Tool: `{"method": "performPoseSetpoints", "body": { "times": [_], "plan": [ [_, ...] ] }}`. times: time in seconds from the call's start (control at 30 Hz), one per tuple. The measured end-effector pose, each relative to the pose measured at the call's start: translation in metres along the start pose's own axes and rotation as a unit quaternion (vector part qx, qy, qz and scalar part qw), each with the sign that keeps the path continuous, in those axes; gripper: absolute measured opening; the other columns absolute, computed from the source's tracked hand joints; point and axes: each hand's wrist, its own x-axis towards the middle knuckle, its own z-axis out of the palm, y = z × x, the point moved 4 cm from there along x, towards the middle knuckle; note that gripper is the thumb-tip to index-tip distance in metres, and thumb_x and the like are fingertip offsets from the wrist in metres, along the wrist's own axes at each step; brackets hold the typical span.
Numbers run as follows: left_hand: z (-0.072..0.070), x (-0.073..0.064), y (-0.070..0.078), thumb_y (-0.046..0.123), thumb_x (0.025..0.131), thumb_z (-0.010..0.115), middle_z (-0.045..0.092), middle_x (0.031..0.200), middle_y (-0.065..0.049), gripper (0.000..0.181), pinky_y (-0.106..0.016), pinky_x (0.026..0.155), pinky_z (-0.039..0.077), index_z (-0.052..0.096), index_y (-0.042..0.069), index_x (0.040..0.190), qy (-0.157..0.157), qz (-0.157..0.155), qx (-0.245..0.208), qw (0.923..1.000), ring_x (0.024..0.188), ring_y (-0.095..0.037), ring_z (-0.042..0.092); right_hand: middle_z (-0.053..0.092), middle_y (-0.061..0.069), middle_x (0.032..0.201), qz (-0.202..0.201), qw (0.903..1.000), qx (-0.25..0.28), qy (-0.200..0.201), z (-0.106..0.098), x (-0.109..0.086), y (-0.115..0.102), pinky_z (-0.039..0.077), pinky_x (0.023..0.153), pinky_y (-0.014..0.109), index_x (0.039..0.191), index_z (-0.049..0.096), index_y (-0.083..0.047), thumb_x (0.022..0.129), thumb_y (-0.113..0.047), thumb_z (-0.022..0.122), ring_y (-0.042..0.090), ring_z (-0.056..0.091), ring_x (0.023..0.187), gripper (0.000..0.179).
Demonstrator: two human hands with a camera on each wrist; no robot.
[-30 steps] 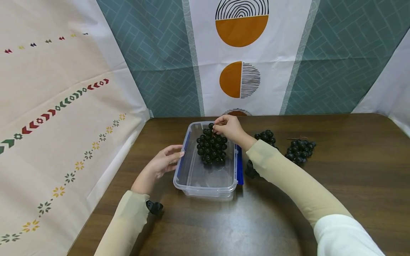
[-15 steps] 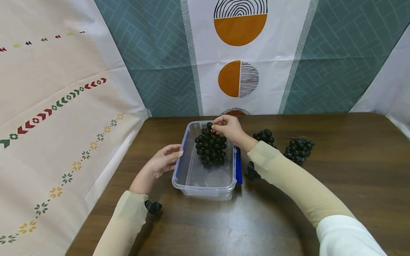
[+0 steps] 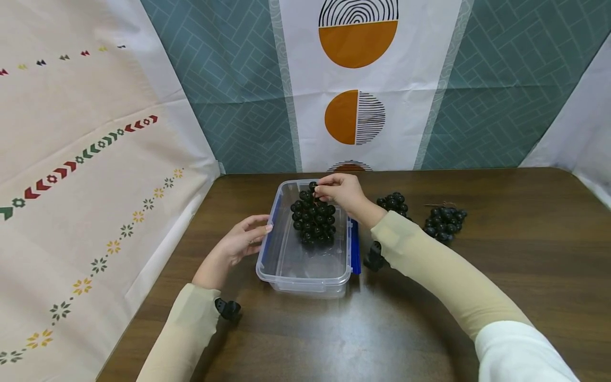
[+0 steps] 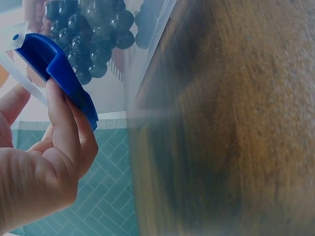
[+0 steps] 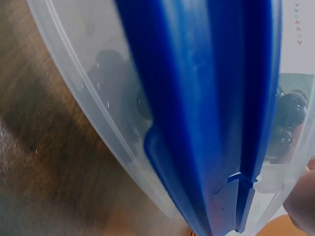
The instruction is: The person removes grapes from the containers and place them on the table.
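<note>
A bunch of dark grapes [image 3: 312, 220] hangs by its stem inside the clear plastic container [image 3: 305, 279]. My right hand [image 3: 345, 192] pinches that stem over the container's far part. At the container's left side, my left hand [image 3: 245, 240] holds the edge, thumb at the rim. In the left wrist view, fingers of the left hand [image 4: 54, 152] bear against a blue side clip [image 4: 61, 73], and the grapes [image 4: 91, 39] show through the clear wall. The right wrist view is mostly filled by another blue clip [image 5: 197, 98]; only a bit of the right hand [image 5: 301, 199] shows there.
On the table [image 3: 515, 276], right of the container, lie a second grape bunch [image 3: 393, 202], partly behind the right forearm, and a third grape bunch [image 3: 445, 223]. A blue clip [image 3: 355, 246] hangs down at the container's right side. Patterned cloths [image 3: 238, 79] rise behind the table.
The head view has shifted slightly. Both hands, the grape bunch and the container keep nearly the same places relative to each other.
</note>
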Motion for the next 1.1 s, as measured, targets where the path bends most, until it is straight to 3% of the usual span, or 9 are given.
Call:
{"method": "performPoseSetpoints", "body": {
  "times": [0.2, 0.57, 0.8, 1.1],
  "plan": [
    [0.0, 0.002, -0.002, 0.025, 0.096, 0.057, 0.052, 0.117, -0.001, 0.054, -0.03, 0.081, 0.051, 0.036, 0.012, 0.144, -0.001, 0.0, 0.002, 1.0, 0.095, -0.01, 0.061, 0.069, 0.004, 0.087, 0.012, 0.9995, 0.025, 0.013, -0.003, -0.002, 0.001, 0.055, 0.078, 0.032, 0.11, 0.064, 0.005, 0.089, -0.003, 0.065, 0.01, 0.068, 0.074, 0.023],
    [0.001, 0.001, -0.003, 0.024, 0.096, 0.057, 0.053, 0.115, -0.002, 0.054, -0.029, 0.08, 0.051, 0.036, 0.011, 0.144, 0.0, -0.001, 0.0, 1.0, 0.092, -0.009, 0.061, 0.069, 0.0, 0.08, 0.028, 0.9978, 0.053, 0.03, -0.007, -0.003, -0.003, 0.055, 0.066, 0.022, 0.105, 0.064, 0.004, 0.088, -0.002, 0.065, 0.009, 0.068, 0.071, 0.018],
    [-0.001, 0.001, -0.001, 0.026, 0.097, 0.056, 0.053, 0.114, -0.001, 0.053, -0.033, 0.085, 0.05, 0.036, 0.011, 0.144, -0.001, 0.0, 0.009, 1.0, 0.094, -0.01, 0.061, 0.068, 0.001, 0.08, 0.031, 0.9972, 0.06, 0.031, -0.005, -0.007, -0.012, 0.055, 0.066, 0.021, 0.103, 0.064, 0.002, 0.089, -0.002, 0.065, 0.01, 0.067, 0.071, 0.015],
    [0.0, 0.002, 0.001, 0.026, 0.097, 0.057, 0.051, 0.116, -0.001, 0.053, -0.028, 0.08, 0.051, 0.037, 0.011, 0.143, 0.0, -0.013, 0.011, 0.9999, 0.094, -0.009, 0.06, 0.069, 0.001, 0.081, 0.035, 0.9963, 0.077, 0.019, -0.004, -0.01, -0.017, 0.055, 0.066, 0.022, 0.099, 0.065, -0.001, 0.088, -0.002, 0.066, 0.011, 0.068, 0.072, 0.011]
  ]
}}
